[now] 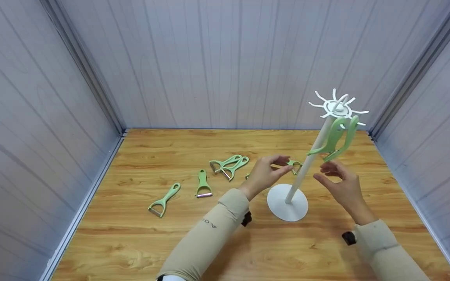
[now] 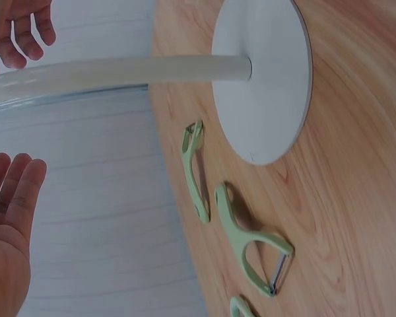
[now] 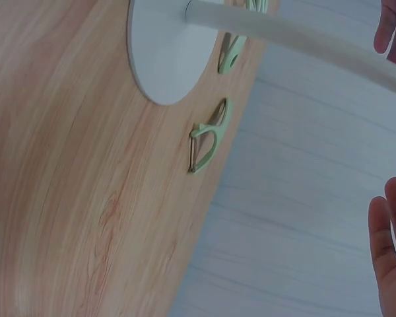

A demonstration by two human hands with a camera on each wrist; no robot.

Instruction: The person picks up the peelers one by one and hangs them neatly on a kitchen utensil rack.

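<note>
A white stand [image 1: 305,171] rises from a round base [image 1: 283,208] and bears a ring of hooks [image 1: 336,107] at its top. Two green Y-shaped peelers [image 1: 335,136] hang from hooks on its near right side. My left hand [image 1: 266,173] is left of the pole, fingers relaxed and holding nothing. Right of the pole, below the hanging peelers, my right hand [image 1: 344,187] has loosely bent fingers and grips nothing. In the right wrist view its fingers [image 3: 383,238] look spread. Behind the pole a peeler [image 1: 295,167] lies on the table, partly covered by the left fingertips.
More green peelers lie left of the stand: one [image 1: 165,200] far left, one [image 1: 203,183] nearer, and a crossed pair [image 1: 229,167]. A small part of another [image 1: 247,176] shows beside the left wrist. Pale panel walls [image 1: 225,66] enclose the wooden table [image 1: 131,242].
</note>
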